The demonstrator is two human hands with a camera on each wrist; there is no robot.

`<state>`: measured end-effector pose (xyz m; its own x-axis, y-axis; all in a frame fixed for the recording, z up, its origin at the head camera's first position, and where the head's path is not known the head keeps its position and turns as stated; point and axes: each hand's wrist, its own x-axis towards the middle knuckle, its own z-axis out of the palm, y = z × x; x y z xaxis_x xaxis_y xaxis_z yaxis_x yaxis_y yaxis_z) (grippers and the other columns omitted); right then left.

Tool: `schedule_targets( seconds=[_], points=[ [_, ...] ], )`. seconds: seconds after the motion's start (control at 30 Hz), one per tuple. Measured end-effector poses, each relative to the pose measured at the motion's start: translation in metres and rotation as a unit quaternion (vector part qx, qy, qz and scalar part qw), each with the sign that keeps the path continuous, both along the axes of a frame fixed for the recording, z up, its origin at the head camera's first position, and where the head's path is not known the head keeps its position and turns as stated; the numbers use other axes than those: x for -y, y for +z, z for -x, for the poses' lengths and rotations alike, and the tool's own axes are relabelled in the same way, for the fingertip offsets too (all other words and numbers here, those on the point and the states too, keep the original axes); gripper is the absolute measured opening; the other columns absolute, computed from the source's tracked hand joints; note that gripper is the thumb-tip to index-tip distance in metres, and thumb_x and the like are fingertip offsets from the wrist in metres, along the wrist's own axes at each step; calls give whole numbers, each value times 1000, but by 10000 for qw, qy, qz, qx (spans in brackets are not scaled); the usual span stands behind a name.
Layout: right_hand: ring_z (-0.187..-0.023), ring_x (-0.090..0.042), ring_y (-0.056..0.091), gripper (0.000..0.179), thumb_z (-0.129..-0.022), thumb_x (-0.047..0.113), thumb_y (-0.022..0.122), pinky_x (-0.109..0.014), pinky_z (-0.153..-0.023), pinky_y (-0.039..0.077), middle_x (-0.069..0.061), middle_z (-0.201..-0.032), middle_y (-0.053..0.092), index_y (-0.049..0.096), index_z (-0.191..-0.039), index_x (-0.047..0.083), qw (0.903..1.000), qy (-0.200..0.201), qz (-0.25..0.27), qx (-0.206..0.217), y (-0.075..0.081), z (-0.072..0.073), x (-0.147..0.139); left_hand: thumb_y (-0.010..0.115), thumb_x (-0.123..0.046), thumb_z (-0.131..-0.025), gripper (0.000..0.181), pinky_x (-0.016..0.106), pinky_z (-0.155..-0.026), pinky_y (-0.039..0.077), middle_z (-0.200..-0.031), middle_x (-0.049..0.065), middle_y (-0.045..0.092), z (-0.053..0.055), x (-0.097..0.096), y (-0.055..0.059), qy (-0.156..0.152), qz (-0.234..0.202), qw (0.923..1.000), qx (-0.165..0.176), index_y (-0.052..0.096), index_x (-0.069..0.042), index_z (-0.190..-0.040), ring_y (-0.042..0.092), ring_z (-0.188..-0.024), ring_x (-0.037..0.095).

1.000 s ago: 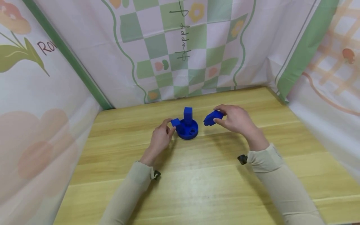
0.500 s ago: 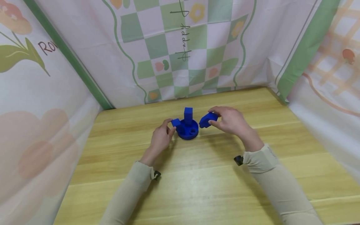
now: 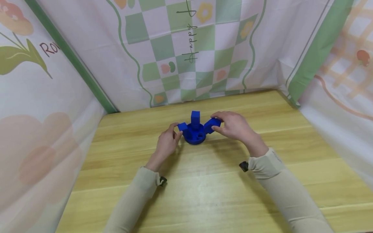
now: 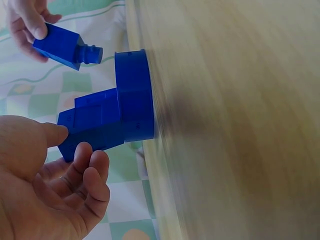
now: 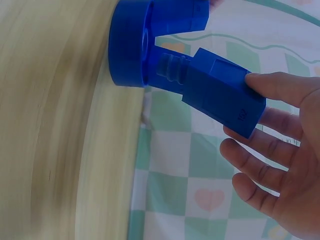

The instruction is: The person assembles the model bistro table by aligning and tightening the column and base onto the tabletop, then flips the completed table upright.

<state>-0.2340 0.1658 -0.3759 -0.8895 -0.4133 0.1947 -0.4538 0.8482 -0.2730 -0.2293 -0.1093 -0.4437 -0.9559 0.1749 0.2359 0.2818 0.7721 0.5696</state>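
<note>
blue plastic round base (image 3: 194, 136) sat mid-surface on the pale wooden surface (image 3: 204, 181). the right hand (image 3: 233, 127) pinched a blue square block with a threaded peg (image 5: 220, 90), tilted at the base's rim; squaring it upright over a hole would seat it cleanly. the left hand (image 3: 166, 142), fingers loosely curled, touched a second block (image 3: 182, 126). three blocks, one base.

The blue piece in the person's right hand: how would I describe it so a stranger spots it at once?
Find the wooden table and the round blue base at its far middle. Just right of it, the right hand pinches a blue block. Unlike the two blocks standing in the base, it is tilted, its ribbed peg at the base's rim.
</note>
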Motion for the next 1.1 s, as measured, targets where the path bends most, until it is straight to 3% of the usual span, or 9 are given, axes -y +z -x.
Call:
schedule_targets(
  seconds=[0.4, 0.87, 1.1],
  points=[
    [-114, -29, 58, 47, -84, 38, 68, -47, -94, 47, -8, -125, 61, 58, -125, 18, 9997, 215, -68, 58, -6, 4, 14, 52, -32, -96, 45, 26, -52, 42, -67, -3, 56, 0, 1, -1, -68, -26, 9999, -91, 47, -9, -134, 50, -54, 10],
    [-113, -32, 58, 47, -84, 35, 68, -49, -92, 48, -10, -124, 62, 58, -126, 16, 9981, 471, -395, -28, -10, 6, 30, 52, -33, -96, 45, 26, -52, 43, -68, -3, 57, -1, 0, 2, -18, -13, 10000, 13, 47, -10, -134, 51, -54, 10],
    [-106, -29, 60, 44, -83, 32, 71, -46, -88, 51, -9, -114, 64, 61, -123, 16, 9969, 572, -517, -161, -14, 7, 37, 52, -33, -96, 46, 25, -53, 42, -68, -2, 57, 0, 1, 1, -46, -25, 10000, 7, 47, -9, -134, 49, -53, 10]
  ],
)
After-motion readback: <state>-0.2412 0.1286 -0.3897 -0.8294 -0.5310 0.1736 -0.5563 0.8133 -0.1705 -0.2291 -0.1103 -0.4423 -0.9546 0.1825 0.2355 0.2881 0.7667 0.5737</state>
